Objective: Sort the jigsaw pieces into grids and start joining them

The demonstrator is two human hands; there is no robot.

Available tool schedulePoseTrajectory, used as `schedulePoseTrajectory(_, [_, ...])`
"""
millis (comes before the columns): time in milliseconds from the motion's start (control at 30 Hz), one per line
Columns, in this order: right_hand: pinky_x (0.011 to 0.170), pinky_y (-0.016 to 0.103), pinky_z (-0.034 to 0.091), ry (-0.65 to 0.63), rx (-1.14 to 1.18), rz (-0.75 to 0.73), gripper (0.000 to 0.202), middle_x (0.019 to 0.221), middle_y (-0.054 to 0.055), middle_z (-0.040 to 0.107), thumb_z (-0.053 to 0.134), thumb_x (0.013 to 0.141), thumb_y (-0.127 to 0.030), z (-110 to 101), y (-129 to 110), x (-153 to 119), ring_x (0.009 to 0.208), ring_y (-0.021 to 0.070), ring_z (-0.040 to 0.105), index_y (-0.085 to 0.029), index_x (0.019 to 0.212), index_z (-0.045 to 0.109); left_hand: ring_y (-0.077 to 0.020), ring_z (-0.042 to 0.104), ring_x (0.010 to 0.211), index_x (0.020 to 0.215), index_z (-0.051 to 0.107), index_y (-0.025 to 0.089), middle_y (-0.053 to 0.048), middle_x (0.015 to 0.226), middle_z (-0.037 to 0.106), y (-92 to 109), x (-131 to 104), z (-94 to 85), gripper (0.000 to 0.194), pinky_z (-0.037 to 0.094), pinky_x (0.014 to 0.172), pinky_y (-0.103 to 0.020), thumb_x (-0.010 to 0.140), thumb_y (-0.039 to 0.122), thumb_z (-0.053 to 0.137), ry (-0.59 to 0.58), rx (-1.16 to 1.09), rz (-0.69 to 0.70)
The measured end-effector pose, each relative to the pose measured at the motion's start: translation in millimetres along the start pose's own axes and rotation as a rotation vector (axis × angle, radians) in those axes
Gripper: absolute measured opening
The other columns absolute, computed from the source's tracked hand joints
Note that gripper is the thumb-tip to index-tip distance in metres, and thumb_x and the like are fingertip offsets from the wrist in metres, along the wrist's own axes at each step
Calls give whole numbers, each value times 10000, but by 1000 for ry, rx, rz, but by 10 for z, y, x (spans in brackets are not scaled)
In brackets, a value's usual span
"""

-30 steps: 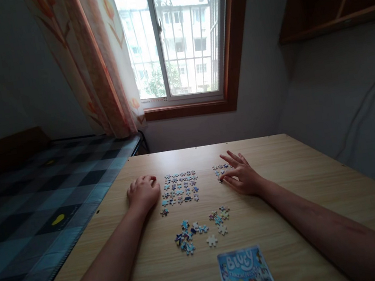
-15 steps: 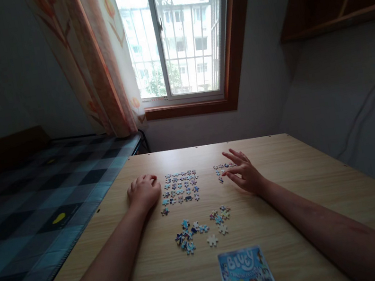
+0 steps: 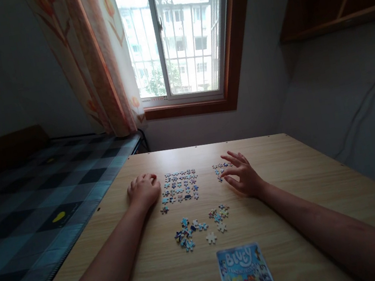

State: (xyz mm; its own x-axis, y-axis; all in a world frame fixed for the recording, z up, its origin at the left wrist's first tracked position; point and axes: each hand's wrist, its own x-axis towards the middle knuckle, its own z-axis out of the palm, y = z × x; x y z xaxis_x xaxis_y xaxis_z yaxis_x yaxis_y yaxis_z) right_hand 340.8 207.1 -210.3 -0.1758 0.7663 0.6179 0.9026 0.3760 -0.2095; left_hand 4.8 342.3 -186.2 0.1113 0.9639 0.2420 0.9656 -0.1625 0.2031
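My left hand [image 3: 144, 189] rests on the wooden table with its fingers loosely curved and nothing visible in it. Just right of it lie rows of jigsaw pieces [image 3: 179, 185], set out apart from each other. One jigsaw piece [image 3: 164, 210] lies below those rows. My right hand [image 3: 241, 174] is open, fingers spread, thumb and index finger apart. Its index fingertip is at a smaller group of jigsaw pieces [image 3: 219, 172], touching or just above one; I cannot tell which. The hand partly covers that group.
Nearer on the table [image 3: 167, 278] lie a loose pile of jigsaw pieces [image 3: 185, 236], a smaller cluster [image 3: 217, 217] and a pale piece [image 3: 211, 238]. A blue illustrated "Bluey" box or card [image 3: 248, 274] lies at the front. A checked bed [image 3: 82, 177] adjoins the left side.
My right hand has shifted very slightly, its spread fingers dipping a little toward the small group of pieces. My left hand stays in place. The view has tilted slightly.
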Motion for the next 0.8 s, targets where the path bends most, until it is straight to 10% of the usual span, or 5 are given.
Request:
schedulePoseTrajectory(333, [1196,546,196,-143,121,-161,336,1514,-59,416,624,737,-117,-204,-485,-302,1459,272,284,-350,917,786,-309,513,1190,1114,677,265,-77,1306,610,5,-2,1,362,377,1009,-428,834,391,485,0,-9,-5])
schedulePoseTrajectory(800, [1155,635,202,-195,93,-110,186,1514,-23,418,720,811,-288,-236,-406,-285,1482,315,225,-371,967,778,-312,524,1186,1115,687,258,-80,1295,616,0,11,-11,359,384,1021,-436,841,381,489,-6,9,1])
